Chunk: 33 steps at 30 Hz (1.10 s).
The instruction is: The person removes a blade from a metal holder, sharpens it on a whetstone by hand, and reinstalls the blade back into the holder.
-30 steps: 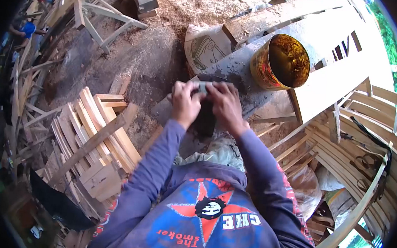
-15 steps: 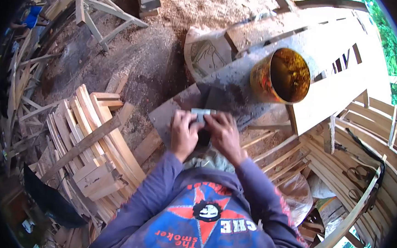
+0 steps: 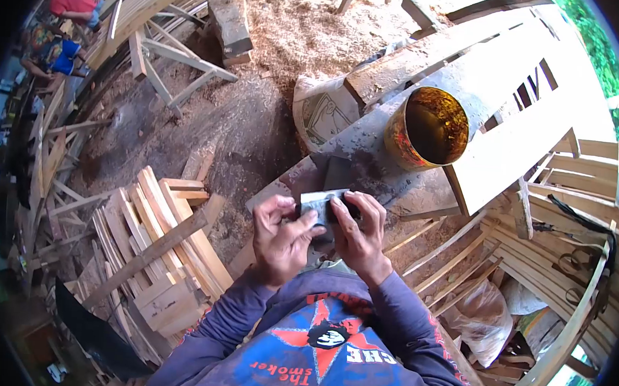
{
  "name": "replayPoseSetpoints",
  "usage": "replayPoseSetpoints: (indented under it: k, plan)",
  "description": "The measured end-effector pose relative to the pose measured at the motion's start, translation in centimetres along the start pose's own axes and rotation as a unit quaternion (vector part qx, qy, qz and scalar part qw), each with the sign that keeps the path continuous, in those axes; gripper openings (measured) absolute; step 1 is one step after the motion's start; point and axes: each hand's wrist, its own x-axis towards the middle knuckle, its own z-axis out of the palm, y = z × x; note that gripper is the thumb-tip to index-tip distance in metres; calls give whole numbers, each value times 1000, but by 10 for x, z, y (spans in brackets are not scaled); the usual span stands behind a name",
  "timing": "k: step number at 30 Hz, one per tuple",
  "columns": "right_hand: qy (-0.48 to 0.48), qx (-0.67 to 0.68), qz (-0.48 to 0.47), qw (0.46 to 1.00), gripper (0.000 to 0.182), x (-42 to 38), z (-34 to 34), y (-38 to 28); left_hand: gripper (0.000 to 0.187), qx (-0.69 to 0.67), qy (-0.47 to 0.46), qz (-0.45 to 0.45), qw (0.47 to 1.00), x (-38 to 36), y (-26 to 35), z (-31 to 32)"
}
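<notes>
A small flat metal piece (image 3: 316,203) is held up in front of the chest. My right hand (image 3: 361,232) grips its right end between thumb and fingers. The thumb of my left hand (image 3: 282,235) presses on the left part of its face, with the other fingers bent behind and beside it. Beyond the hands lies a dark flat block (image 3: 337,172) on a wet, stained board (image 3: 370,143). A round tin (image 3: 427,129) with a yellowish inside and dark liquid stands farther along that board.
Stacked wood strips (image 3: 170,233) lie at the left. A pale work surface (image 3: 521,143) extends at the upper right. Wooden trestles (image 3: 181,76) stand at the upper left, near two people (image 3: 75,1). Plastic bags (image 3: 480,312) lie at the lower right.
The hands have lifted the metal piece from low over the board and tilted its face into view. My left fingers have spread somewhat. The view has shifted, showing more of the people.
</notes>
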Motion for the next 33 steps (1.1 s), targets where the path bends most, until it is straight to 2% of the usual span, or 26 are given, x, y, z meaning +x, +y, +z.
replayPoseSetpoints:
  k: [4, 5, 6, 7, 8, 9, 10, 11, 12, 13, 15, 17, 19, 21, 25, 29, 33]
  plan:
    - [57, 79, -1, 995, 52, 6, -9, -19, 45, 36, -37, 83, 995, 12, 34, -18]
    - [59, 123, 39, 990, 47, 6, -13, -28, 49, -2, -33, 89, 995, 13, 38, -21]
    - [55, 260, 180, 947, 44, -8, -12, -40, 51, -21, -30, 92, 995, 12, 40, -23]
    - [46, 388, 315, 865, 40, -14, -11, -54, 53, -39, -26, 95, 994, 11, 42, -26]
    - [81, 526, 380, 756, 39, -17, -12, -62, 54, -31, -12, 48, 998, 10, 41, -29]
    - [79, 526, 379, 757, 39, -12, -17, -65, 55, -22, 3, 2, 1000, 13, 44, -32]
    - [77, 659, 420, 619, 43, -9, -22, -65, 48, -121, 21, -96, 988, 19, 52, -31]
    - [73, 766, 445, 457, 47, -9, -25, -65, 48, -121, 21, -96, 988, 22, 55, -35]
    - [45, 769, 441, 460, 52, -11, -27, -66, 46, -240, -11, -218, 946, 25, 57, -40]
    - [44, 770, 441, 459, 52, -12, -28, -67, 44, -352, -43, -334, 873, 25, 57, -45]
    - [14, 814, 441, 379, 52, -11, -31, -74, 41, -354, -68, -362, 860, 20, 55, -54]
    - [18, 815, 448, 367, 53, -14, -29, -80, 36, -366, -121, -418, 823, 20, 58, -64]
    - [-3, 842, 421, 339, 53, -19, -25, -80, 35, -349, -124, -396, 840, 20, 64, -71]
    - [-22, 841, 420, 341, 52, -21, -26, -79, 32, -359, -134, -369, 847, 20, 67, -76]
    - [-27, 862, 396, 316, 51, -28, -22, -78, 28, -352, -142, -374, 846, 17, 73, -78]
    - [-36, 879, 371, 296, 48, -33, -22, -74, 17, -356, -117, -411, 831, 18, 80, -72]
    - [-33, 859, 406, 312, 46, -34, -28, -75, 10, -344, -133, -417, 830, 14, 67, -68]
